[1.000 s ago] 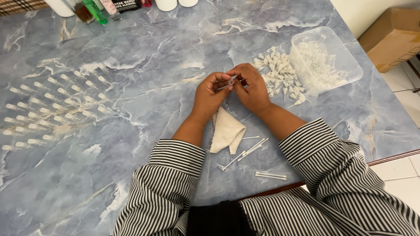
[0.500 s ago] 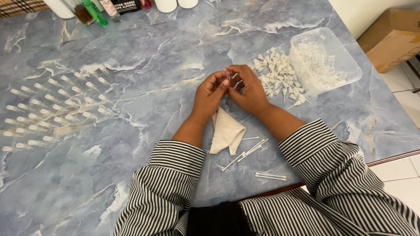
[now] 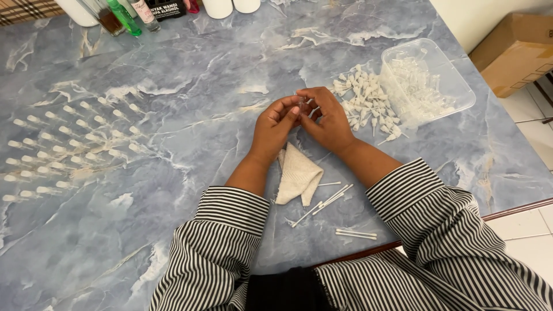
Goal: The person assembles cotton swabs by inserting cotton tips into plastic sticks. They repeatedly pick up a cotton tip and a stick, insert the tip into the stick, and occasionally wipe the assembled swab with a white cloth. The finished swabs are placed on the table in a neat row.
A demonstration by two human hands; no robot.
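Left of frame, rows of small clear vials lie in neat lines, as if sorted. At centre, the left hand and right hand meet, fingertips pinching one tiny clear vial between them. Below lie a folded cloth and thin white sticks, within reach. Right, loose white caps sit beside a clear tub.

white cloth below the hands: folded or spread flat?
Folded. The white cloth lies on the marble table doubled into a rough triangle, layered edges visible, beside the thin white sticks.
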